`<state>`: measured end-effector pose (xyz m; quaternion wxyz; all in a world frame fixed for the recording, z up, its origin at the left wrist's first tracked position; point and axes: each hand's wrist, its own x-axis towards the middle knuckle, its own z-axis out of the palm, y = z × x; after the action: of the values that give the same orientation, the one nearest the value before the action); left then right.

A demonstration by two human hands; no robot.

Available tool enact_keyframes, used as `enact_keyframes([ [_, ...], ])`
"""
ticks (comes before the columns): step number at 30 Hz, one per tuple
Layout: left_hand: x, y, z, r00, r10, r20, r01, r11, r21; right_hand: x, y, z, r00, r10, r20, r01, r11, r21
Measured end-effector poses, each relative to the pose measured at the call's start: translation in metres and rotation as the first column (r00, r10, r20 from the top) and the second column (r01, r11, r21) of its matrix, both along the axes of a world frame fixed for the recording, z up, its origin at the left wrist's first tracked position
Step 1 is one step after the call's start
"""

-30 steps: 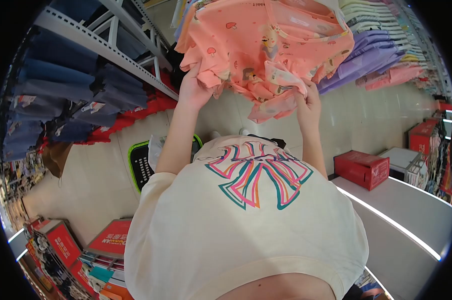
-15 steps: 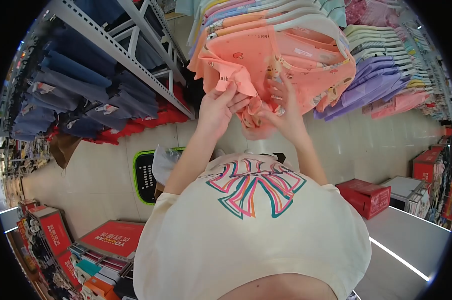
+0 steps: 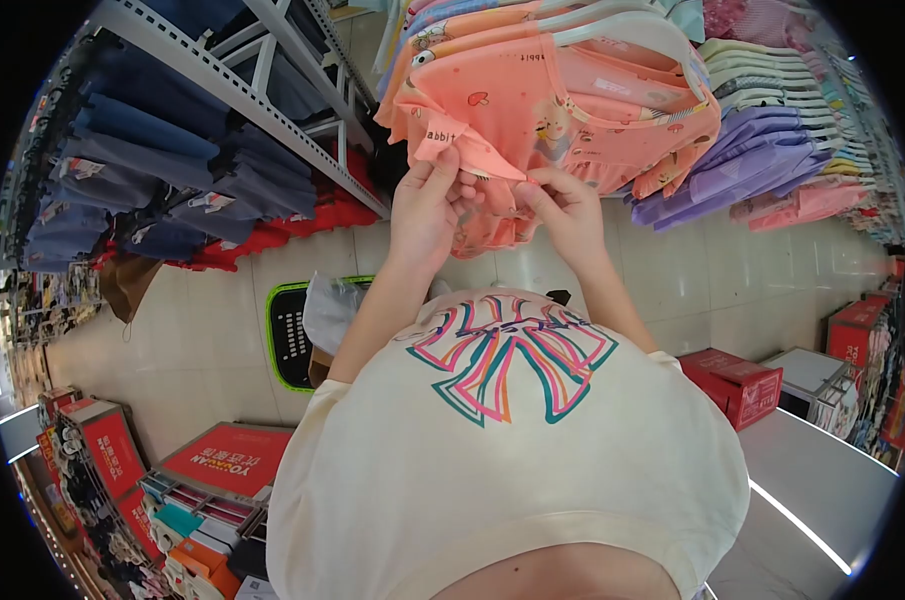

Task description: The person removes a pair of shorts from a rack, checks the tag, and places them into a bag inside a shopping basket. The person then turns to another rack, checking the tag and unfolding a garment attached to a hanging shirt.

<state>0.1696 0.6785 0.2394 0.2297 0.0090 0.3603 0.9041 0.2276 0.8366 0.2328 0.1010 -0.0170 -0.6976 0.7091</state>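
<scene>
A coral-pink printed children's top [image 3: 512,110] hangs on a white hanger [image 3: 622,30] at the front of a rack. My left hand [image 3: 427,205] pinches the sleeve on its left side, with the lettering "abbit" showing just above my thumb. To its right, my right hand [image 3: 567,205] grips the edge of the same sleeve between thumb and fingers. The cloth is stretched between both hands. Lower folds of the garment dangle behind and between them.
Purple tops [image 3: 742,165] hang on the right. Denim clothes [image 3: 162,180] fill a metal rack [image 3: 232,90] on the left. A black basket with a green rim [image 3: 272,345] stands on the floor. Red boxes [image 3: 737,385] and a red-signed display [image 3: 222,460] are nearby.
My right hand has come down from the garment's front to pinch the sleeve edge. The sleeve is now spread out more, with more lettering visible.
</scene>
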Motion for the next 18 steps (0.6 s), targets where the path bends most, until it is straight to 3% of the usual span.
enact_keyframes([
  [3, 0.006, 0.002, 0.002, 0.983, 0.185, 0.002, -0.183, 0.974, -0.134, 0.000, 0.003, 0.001, 0.998, -0.006, 0.057, 0.012, 0.995, -0.102],
  [6, 0.002, -0.006, -0.003, 0.968, 0.235, -0.092, -0.243, 0.966, -0.085, -0.004, 0.004, -0.004, 0.993, 0.005, 0.114, 0.026, 0.962, -0.270],
  [10, -0.001, -0.016, -0.001, 0.966, 0.158, 0.205, -0.180, 0.979, 0.094, -0.006, 0.007, -0.011, 0.971, 0.136, 0.194, -0.002, 0.824, -0.566],
  [12, -0.004, -0.021, -0.003, 0.944, 0.126, 0.305, -0.165, 0.980, 0.107, -0.007, 0.010, -0.017, 0.958, 0.185, 0.221, -0.025, 0.818, -0.575],
  [13, -0.006, -0.023, -0.004, 0.941, 0.122, 0.317, -0.166, 0.979, 0.115, -0.009, 0.009, -0.020, 0.950, 0.209, 0.230, -0.037, 0.812, -0.582],
  [18, -0.001, -0.033, -0.022, 0.941, 0.013, 0.338, -0.067, 0.986, 0.150, -0.007, 0.004, -0.009, 0.933, 0.253, 0.257, 0.080, 0.550, -0.831],
])
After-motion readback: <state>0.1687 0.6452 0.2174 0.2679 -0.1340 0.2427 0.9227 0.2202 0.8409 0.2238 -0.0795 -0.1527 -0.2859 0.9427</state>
